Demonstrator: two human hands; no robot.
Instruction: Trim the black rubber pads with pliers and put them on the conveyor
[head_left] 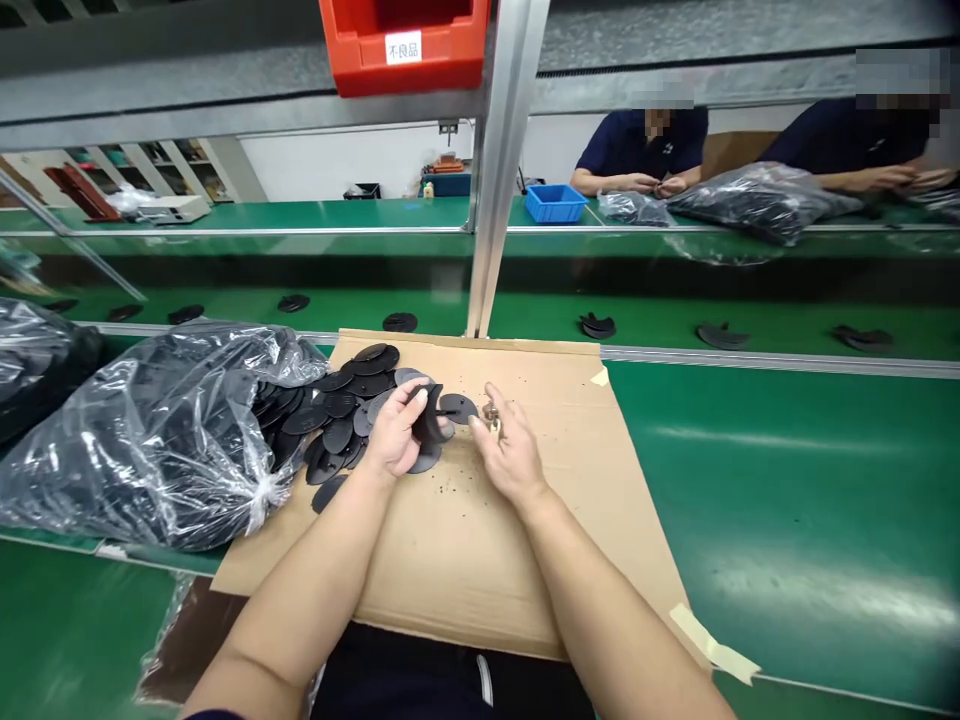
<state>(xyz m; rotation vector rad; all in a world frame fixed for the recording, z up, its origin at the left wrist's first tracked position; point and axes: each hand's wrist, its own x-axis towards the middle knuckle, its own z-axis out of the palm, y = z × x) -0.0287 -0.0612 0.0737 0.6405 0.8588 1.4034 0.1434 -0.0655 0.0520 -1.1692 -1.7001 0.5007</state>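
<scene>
Above the cardboard sheet (480,560), my left hand (396,435) is closed on a curved black plastic piece (429,415), held up on edge with a thin stem pointing right. My right hand (514,450) is just to the right of it, fingers curled round a small brass-coloured metal tool (492,418); its exact kind is hard to make out. Left of my left hand lies a heap of flat black discs (337,405), some overlapping. One more black disc (457,408) lies behind, between the two hands. Small dark crumbs are scattered on the cardboard below.
A clear plastic bag (165,440) of black parts stands at left. Behind runs a green belt (330,315) carrying spaced black pieces. A metal post (506,150) rises beyond the cardboard, with a red bin (409,75) overhead. Two people work across, near a blue basket (555,205).
</scene>
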